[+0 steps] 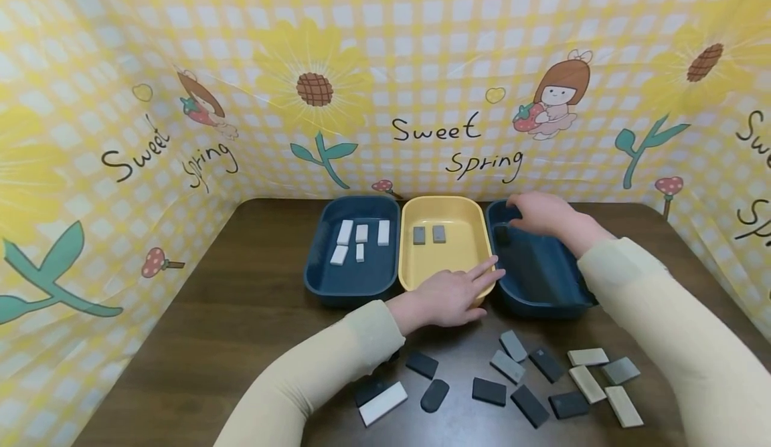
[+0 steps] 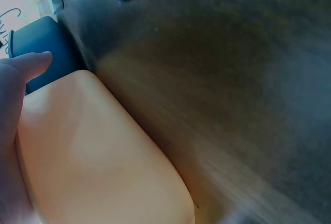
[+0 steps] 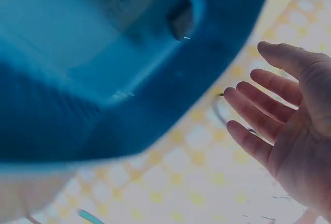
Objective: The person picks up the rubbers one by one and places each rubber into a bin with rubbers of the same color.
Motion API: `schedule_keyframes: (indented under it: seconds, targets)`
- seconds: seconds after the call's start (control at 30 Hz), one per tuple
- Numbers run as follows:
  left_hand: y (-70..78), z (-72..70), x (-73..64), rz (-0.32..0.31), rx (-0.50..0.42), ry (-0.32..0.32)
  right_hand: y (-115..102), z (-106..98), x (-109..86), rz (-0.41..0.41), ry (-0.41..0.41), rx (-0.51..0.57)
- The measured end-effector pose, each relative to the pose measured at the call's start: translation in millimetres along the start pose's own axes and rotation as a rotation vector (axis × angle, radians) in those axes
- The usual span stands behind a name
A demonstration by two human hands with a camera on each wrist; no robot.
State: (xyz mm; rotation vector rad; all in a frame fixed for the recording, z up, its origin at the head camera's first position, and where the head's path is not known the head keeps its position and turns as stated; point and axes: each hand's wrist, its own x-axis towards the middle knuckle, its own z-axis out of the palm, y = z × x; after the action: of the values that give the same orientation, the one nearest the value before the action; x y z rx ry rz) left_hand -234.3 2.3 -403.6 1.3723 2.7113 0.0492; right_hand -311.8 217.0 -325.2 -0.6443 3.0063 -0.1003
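My left hand reaches over the front right corner of a yellow bin, its fingers straight and nothing in its grasp. Over the far side of the right dark blue bin, my right hand is raised with relaxed fingers. The right wrist view shows that palm bare, apart from the bin wall. One black block lies in the far left corner of this bin. Two grey blocks lie in the yellow bin. The left wrist view shows mostly the yellow bin's outer wall.
A left dark blue bin contains several white blocks. In front of the bins, several black blocks, grey blocks and cream blocks lie loose on the brown table. A longer white block lies near my left sleeve.
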Motion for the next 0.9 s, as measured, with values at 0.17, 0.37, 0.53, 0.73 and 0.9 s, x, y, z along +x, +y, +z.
schedule_keyframes:
  seconds: [0.17,0.37,0.53,0.73,0.9]
  targets:
    - [-1.2,0.0,0.0,-0.009,-0.013,-0.005,-12,-14,-29.0,-0.112,0.118,-0.036]
    - [-0.5,0.3,-0.8,-0.003,-0.011,-0.005,-31,-8,-72.7,-0.284,0.321,-0.061]
    - [-0.5,0.7,-0.5,-0.001,-0.003,-0.006,-47,3,-102.0,-0.414,0.422,-0.069]
    - [-1.6,-0.1,-1.0,0.0,-0.01,-0.012,-75,22,-124.3,-0.604,0.463,-0.03]
    - [-1.0,-0.1,-2.6,0.015,-0.033,-0.008,-103,48,-135.2,-0.798,0.429,0.006]
